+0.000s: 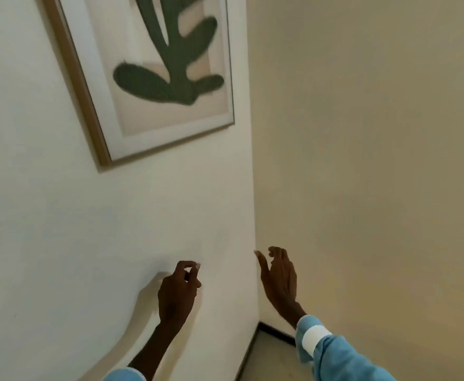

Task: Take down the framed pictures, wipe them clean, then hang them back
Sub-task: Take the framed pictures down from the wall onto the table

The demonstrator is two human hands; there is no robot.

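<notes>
A framed picture [154,75] hangs on the pale wall at the upper left. It has a thin wooden frame, a white mat and a dark green leaf shape. Its top is cut off by the view's edge. My left hand [177,292] is raised well below the frame, close to the wall, with fingers curled and thumb near the fingertips, holding nothing. My right hand [279,279] is raised beside the wall corner, fingers loosely apart and empty. Both hands are well apart from the picture.
Two walls meet at a corner [253,204] just right of the frame. A dark skirting strip [276,332] and a bit of floor show at the bottom between my light blue sleeves.
</notes>
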